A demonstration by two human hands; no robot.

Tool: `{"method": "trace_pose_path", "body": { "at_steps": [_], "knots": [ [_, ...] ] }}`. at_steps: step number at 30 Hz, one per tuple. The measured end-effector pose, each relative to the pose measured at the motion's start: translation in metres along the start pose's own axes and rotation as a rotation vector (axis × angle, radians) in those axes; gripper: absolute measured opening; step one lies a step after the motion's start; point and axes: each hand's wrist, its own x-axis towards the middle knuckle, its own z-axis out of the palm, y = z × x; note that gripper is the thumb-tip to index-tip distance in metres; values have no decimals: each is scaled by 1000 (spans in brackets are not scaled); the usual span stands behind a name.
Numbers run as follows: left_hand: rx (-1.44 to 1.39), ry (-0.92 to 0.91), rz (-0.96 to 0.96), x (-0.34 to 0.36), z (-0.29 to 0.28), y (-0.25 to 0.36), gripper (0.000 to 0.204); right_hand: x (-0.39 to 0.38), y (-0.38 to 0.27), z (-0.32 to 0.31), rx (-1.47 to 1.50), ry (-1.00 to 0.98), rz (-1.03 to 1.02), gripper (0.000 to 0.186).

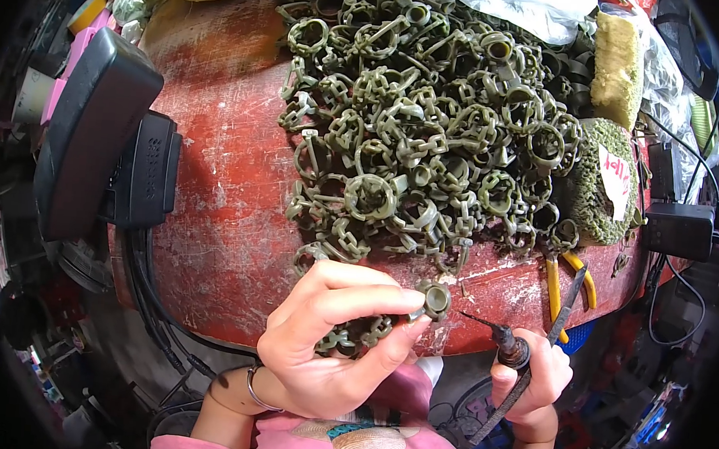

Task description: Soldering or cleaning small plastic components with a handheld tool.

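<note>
My left hand [328,330] is closed, pinching a dark green chain piece [436,300] by its round, cup-shaped end between thumb and index finger. More of its links [369,334] hang inside the curled palm. Just right of the cup, my right hand [539,375] is closed round a dark-handled tool with a thin pointed metal tip [485,321], resembling a soldering iron. The tip points at the cup but stays a short gap away. A long, narrow grey file-like strip [567,307] also runs through the right hand; its grip is partly hidden by the fingers.
A big pile of similar green chains and rings [431,138] covers the red worn table [218,241]. Yellow-handled pliers [554,294] lie at right, below a green rough block [596,185]. A black device [101,135] with cables stands left; a black adapter [680,230] sits right.
</note>
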Motion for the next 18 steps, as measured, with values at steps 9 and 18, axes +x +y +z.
{"method": "trace_pose_path", "body": {
  "at_steps": [9, 18],
  "knots": [
    [83, -174, 71, 2, -6, -4, 19, 3, 2, 1, 26, -13, -39, 44],
    [99, -160, 90, 3, -6, -5, 18, 2, 0, 2, -21, 3, -37, 44]
  ]
}}
